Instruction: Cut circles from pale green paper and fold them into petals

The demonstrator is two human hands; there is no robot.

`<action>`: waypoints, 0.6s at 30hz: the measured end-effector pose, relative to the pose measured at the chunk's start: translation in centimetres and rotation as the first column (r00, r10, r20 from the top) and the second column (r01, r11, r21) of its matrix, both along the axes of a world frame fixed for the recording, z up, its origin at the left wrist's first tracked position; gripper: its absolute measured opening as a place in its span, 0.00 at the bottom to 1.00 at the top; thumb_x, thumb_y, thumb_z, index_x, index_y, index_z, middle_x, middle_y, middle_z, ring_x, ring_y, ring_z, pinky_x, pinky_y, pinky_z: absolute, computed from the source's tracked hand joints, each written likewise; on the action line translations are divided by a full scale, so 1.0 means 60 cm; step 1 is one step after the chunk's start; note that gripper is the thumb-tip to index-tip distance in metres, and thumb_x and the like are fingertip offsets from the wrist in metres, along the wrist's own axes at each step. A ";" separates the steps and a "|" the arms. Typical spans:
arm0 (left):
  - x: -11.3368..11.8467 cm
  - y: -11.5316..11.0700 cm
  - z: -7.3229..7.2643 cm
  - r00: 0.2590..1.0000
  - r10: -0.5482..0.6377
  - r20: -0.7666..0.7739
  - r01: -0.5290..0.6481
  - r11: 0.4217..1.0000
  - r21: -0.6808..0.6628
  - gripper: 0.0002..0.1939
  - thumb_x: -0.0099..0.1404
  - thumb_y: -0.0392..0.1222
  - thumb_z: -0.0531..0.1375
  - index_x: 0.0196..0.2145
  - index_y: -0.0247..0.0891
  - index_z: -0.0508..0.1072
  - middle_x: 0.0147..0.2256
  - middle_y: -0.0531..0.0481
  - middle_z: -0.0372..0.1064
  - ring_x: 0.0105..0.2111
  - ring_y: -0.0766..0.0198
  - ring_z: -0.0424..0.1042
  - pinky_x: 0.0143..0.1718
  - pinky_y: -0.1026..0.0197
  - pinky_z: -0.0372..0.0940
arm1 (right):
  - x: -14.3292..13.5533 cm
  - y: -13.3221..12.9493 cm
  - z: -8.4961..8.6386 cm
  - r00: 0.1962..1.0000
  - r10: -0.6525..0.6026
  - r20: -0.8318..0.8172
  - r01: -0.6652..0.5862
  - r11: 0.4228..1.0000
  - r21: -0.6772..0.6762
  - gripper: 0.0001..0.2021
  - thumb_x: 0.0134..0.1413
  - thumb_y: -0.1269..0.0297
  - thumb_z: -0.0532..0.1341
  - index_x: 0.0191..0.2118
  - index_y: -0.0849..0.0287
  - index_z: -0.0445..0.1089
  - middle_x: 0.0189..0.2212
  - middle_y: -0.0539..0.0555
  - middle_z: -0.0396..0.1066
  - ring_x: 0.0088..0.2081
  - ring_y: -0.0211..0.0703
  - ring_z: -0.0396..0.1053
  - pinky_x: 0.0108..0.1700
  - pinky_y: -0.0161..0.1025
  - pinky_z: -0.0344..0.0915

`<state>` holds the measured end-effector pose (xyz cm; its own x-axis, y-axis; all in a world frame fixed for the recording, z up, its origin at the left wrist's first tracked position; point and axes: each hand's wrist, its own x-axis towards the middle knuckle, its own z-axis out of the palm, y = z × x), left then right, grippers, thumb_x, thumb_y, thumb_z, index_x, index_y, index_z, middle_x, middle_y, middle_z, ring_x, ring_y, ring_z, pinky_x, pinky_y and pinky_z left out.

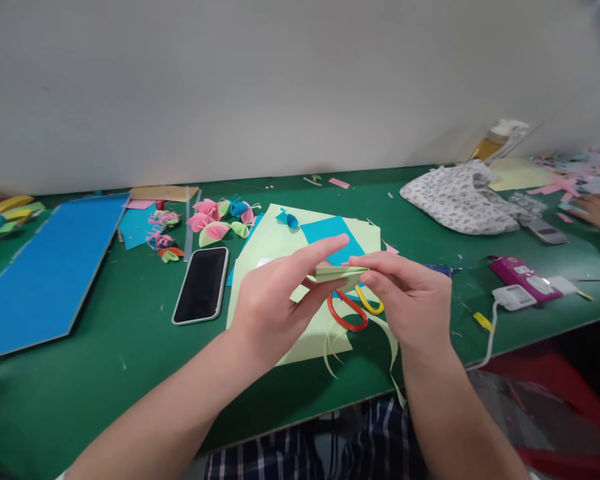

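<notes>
Between my two hands is a small folded piece of light green paper (341,273), held up over the work surface. My left hand (280,293) grips its left part, with the index finger raised above. At the right end, my right hand (413,293) pinches the paper between thumb and fingers. Just below lie scissors with red and yellow handles (349,321), partly hidden by the hands. Under them are pale green sheets (260,250) and a blue paper square (330,233). A small blue paper curl (287,219) rests on the sheets, and thin pale green strips (391,340) trail toward the table edge.
A phone (201,285), pink and green paper petals (215,220) and a large blue board (50,267) lie left on the green table (145,393). Rightward are a patterned cloth pouch (455,197), a purple device (525,279) with a white cable, a bottle (497,140) and another person's hand (597,212).
</notes>
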<state>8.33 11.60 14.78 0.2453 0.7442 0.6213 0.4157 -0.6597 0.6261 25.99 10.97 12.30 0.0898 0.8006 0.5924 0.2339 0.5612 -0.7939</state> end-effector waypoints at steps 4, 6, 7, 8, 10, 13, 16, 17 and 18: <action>-0.002 0.001 0.006 0.999 -0.025 -0.048 0.025 1.000 0.006 0.12 0.65 0.39 0.64 0.47 0.45 0.78 0.39 0.52 0.82 0.33 0.64 0.81 0.37 0.65 0.75 | 0.000 -0.002 0.002 1.000 0.018 -0.018 -0.018 1.000 0.025 0.13 0.55 0.73 0.68 0.39 0.44 0.82 0.32 0.45 0.82 0.35 0.42 0.80 0.37 0.37 0.78; -0.003 0.001 0.008 0.998 -0.031 -0.060 0.031 1.000 -0.006 0.08 0.65 0.39 0.65 0.43 0.45 0.80 0.38 0.52 0.82 0.33 0.64 0.81 0.36 0.65 0.75 | -0.001 -0.003 0.002 1.000 0.007 -0.015 -0.007 0.999 0.036 0.12 0.56 0.72 0.67 0.39 0.43 0.82 0.32 0.46 0.82 0.34 0.42 0.80 0.35 0.37 0.78; -0.003 0.001 0.009 0.998 -0.024 -0.060 0.022 1.000 -0.022 0.07 0.64 0.40 0.65 0.41 0.45 0.80 0.38 0.52 0.82 0.33 0.63 0.81 0.35 0.65 0.74 | -0.001 -0.003 0.003 1.000 0.001 -0.011 -0.001 0.999 0.041 0.12 0.57 0.72 0.67 0.39 0.44 0.82 0.33 0.46 0.82 0.34 0.43 0.80 0.36 0.38 0.78; -0.003 0.001 0.009 0.999 -0.010 -0.053 0.008 0.999 -0.037 0.06 0.64 0.41 0.65 0.40 0.46 0.81 0.38 0.52 0.82 0.33 0.62 0.81 0.34 0.64 0.74 | -0.002 -0.004 0.003 1.000 -0.001 -0.007 0.002 0.999 0.046 0.11 0.57 0.71 0.67 0.39 0.44 0.82 0.33 0.46 0.83 0.34 0.43 0.80 0.36 0.39 0.78; -0.003 0.001 0.010 0.999 0.009 -0.040 -0.012 0.998 -0.062 0.06 0.64 0.42 0.65 0.39 0.46 0.81 0.37 0.52 0.82 0.33 0.61 0.81 0.32 0.64 0.74 | -0.001 -0.004 0.004 1.000 0.011 -0.005 -0.011 0.999 0.048 0.11 0.58 0.70 0.67 0.40 0.44 0.82 0.34 0.46 0.83 0.35 0.44 0.80 0.38 0.40 0.78; -0.003 0.001 0.010 0.999 0.024 -0.036 -0.026 0.998 -0.054 0.06 0.63 0.40 0.66 0.38 0.46 0.82 0.36 0.53 0.82 0.32 0.62 0.81 0.34 0.65 0.74 | 0.002 -0.003 0.006 0.999 0.052 -0.009 -0.052 0.998 0.032 0.12 0.57 0.71 0.67 0.41 0.43 0.81 0.36 0.46 0.83 0.37 0.43 0.80 0.39 0.39 0.78; -0.004 0.000 0.011 0.999 0.026 -0.035 -0.027 0.999 -0.032 0.06 0.63 0.39 0.66 0.37 0.46 0.82 0.35 0.53 0.82 0.32 0.63 0.81 0.35 0.65 0.74 | 0.006 -0.002 0.007 0.997 0.077 0.001 -0.077 0.996 0.034 0.15 0.56 0.74 0.67 0.42 0.42 0.81 0.35 0.45 0.83 0.37 0.41 0.80 0.39 0.37 0.77; -0.004 0.000 0.012 0.999 0.027 -0.034 -0.029 0.999 -0.033 0.05 0.62 0.39 0.66 0.37 0.46 0.82 0.35 0.53 0.82 0.32 0.62 0.81 0.35 0.65 0.74 | 0.007 -0.002 0.007 0.997 0.080 0.006 -0.080 0.996 0.041 0.15 0.57 0.74 0.67 0.41 0.43 0.81 0.34 0.45 0.82 0.37 0.41 0.80 0.39 0.38 0.77; -0.004 -0.001 0.012 0.999 0.032 -0.032 -0.033 0.999 -0.040 0.05 0.62 0.39 0.66 0.37 0.47 0.82 0.35 0.53 0.82 0.32 0.62 0.81 0.35 0.65 0.74 | 0.007 -0.002 0.007 0.997 0.081 0.009 -0.081 0.995 0.050 0.14 0.57 0.74 0.67 0.41 0.43 0.81 0.33 0.45 0.82 0.36 0.42 0.79 0.39 0.38 0.77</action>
<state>8.08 11.56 15.50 0.2395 0.7762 0.5832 0.4561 -0.6202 0.6382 26.41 10.84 12.74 0.0213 0.7746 0.6322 0.1912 0.6175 -0.7630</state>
